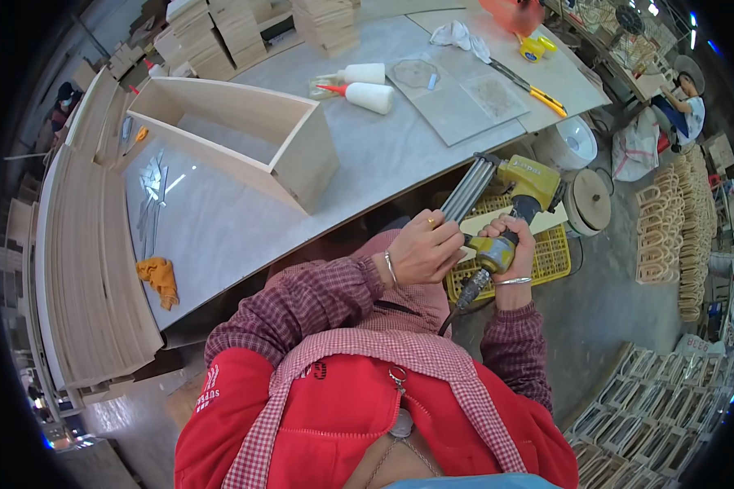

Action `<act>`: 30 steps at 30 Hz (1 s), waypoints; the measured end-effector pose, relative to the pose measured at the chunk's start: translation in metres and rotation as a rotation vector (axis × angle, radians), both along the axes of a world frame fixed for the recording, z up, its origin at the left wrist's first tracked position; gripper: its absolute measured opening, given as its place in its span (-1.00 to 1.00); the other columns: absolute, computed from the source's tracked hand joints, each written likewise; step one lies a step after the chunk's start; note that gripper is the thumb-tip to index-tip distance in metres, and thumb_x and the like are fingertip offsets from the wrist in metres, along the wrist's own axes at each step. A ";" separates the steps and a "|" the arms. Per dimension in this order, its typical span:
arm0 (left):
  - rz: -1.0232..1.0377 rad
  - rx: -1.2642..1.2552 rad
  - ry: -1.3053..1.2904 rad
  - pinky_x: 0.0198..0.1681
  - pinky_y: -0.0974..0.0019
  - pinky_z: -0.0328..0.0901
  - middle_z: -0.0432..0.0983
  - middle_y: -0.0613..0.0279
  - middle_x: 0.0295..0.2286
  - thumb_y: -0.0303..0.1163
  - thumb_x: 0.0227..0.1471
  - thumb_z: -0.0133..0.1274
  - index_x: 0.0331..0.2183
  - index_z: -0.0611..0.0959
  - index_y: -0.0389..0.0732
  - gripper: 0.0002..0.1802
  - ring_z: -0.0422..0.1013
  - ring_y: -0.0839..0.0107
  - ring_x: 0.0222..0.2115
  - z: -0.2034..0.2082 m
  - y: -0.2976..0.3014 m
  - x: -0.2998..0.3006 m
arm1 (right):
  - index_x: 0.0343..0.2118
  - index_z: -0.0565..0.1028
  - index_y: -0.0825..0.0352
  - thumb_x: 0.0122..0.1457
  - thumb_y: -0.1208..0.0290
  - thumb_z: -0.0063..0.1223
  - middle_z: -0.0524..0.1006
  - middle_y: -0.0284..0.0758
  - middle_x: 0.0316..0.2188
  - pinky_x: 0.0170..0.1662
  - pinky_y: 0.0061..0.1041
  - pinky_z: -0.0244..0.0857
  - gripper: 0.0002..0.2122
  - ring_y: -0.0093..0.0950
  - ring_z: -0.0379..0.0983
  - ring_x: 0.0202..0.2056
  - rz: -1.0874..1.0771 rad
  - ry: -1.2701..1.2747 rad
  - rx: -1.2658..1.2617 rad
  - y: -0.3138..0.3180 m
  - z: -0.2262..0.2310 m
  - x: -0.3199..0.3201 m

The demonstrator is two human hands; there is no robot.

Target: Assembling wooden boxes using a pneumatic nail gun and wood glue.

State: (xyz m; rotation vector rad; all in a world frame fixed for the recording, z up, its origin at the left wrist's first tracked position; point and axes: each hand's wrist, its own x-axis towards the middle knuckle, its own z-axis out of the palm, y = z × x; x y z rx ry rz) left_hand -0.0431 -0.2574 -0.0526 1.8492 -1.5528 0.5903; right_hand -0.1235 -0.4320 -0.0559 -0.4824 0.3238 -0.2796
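From the middle of the view, the big grey table (236, 253) runs from 9 o'clock round to 1 o'clock. A tall stack of long boards (98, 285) stands along its edge at 9 o'clock. A long wooden box (308, 159) with no top sits on the table at 10 o'clock. At 3 o'clock, off the table, is a yellow crate (556, 254) full of little holes.

The yellow nail gun (534, 181) is over the crate, between 2 and 3 o'clock. The right hand (518, 243), at 3 o'clock, has its fingers closed around the handle. The left hand (426, 251), closer in at 3 o'clock, has bent fingers at the near end of the gun's long grey rail. I cannot tell if they are holding it tight or just touching it.

A crumpled orange cloth (158, 283) lies near 9 o'clock. Two white bottles (371, 98), one with a red tip, lie near each other at 12 o'clock. Thin shiny strips (148, 204) lie in a messy pile between 9 and 10 o'clock.
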 end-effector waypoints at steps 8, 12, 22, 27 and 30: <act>-0.045 -0.106 0.035 -0.46 0.39 0.14 0.30 0.30 -0.57 -0.47 -0.22 0.09 -0.44 0.51 -0.18 -0.83 0.20 0.39 -0.59 -0.021 -0.010 0.008 | -0.48 0.33 0.25 0.01 0.51 -0.08 0.35 -0.44 -0.61 -0.28 -0.56 0.28 -0.96 -0.58 0.31 -0.54 -0.059 -0.043 -0.014 -0.009 -0.001 0.004; -0.063 -0.066 0.065 -0.48 0.41 0.13 0.29 0.30 -0.58 -0.46 -0.22 0.09 -0.44 0.49 -0.18 -0.83 0.19 0.41 -0.59 -0.016 -0.008 0.002 | -0.48 0.33 0.25 0.01 0.50 -0.08 0.35 -0.44 -0.61 -0.27 -0.55 0.28 -0.96 -0.58 0.32 -0.53 -0.076 -0.040 -0.006 -0.020 -0.004 0.002; -0.192 -0.006 0.107 -0.49 0.42 0.15 0.31 0.30 -0.57 -0.49 -0.16 0.06 -0.32 0.55 -0.23 -0.77 0.19 0.42 -0.60 -0.021 0.017 -0.011 | -0.45 0.32 0.29 0.01 0.52 -0.09 0.35 -0.42 -0.61 -0.29 -0.57 0.21 -0.96 -0.57 0.27 -0.53 -0.189 -0.052 -0.053 -0.042 0.006 -0.008; -0.174 0.002 0.431 -0.44 0.42 0.18 0.34 0.23 -0.48 -0.48 -0.08 0.01 -0.26 0.55 -0.26 -0.76 0.24 0.38 -0.55 0.006 0.003 -0.003 | -0.44 0.33 0.29 0.00 0.50 -0.08 0.34 -0.42 -0.61 -0.29 -0.56 0.26 -0.94 -0.57 0.30 -0.54 -0.188 -0.078 -0.108 -0.039 0.012 -0.012; -0.070 -0.134 0.744 -0.32 0.42 0.25 0.43 0.18 -0.34 -0.42 0.04 -0.05 -0.17 0.54 -0.29 -0.71 0.32 0.41 -0.43 0.028 -0.027 0.014 | -0.43 0.34 0.29 0.00 0.50 -0.08 0.34 -0.42 -0.61 -0.30 -0.55 0.26 -0.94 -0.56 0.30 -0.54 -0.181 -0.064 -0.162 -0.030 0.023 -0.012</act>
